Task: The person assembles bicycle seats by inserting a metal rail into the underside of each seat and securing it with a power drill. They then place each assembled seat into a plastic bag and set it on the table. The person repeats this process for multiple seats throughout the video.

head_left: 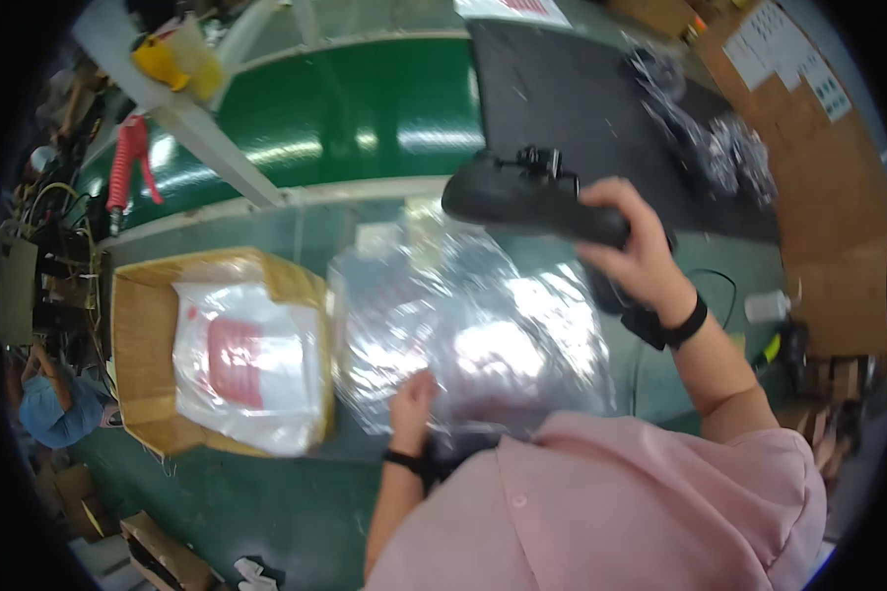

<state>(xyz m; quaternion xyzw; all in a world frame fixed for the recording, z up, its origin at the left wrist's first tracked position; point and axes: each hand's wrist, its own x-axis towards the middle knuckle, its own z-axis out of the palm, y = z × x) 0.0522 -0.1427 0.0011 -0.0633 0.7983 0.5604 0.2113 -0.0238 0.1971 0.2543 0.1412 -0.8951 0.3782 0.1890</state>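
Observation:
My right hand [633, 241] is wrapped round a long black saddle-shaped part [508, 202], rounded at its far left end. A dark bracket [540, 163] sticks up from its top. It is held in the air above the far side of the bench. Below it, clear plastic bags [512, 345] lie spread over the bench, shiny and crumpled. My left hand [414, 399] is closed at the near edge of these bags, its fingers curled on the film; motion blurs it a little.
Left of the bags stands an open cardboard box [133, 360] holding white plastic bags with red print. Beyond the bench runs a green conveyor belt [365, 103]. Wrapped dark parts [729, 158] lie on a black mat [552, 89]. A red air gun [131, 163] hangs far left. Another person [59, 404] is at far left.

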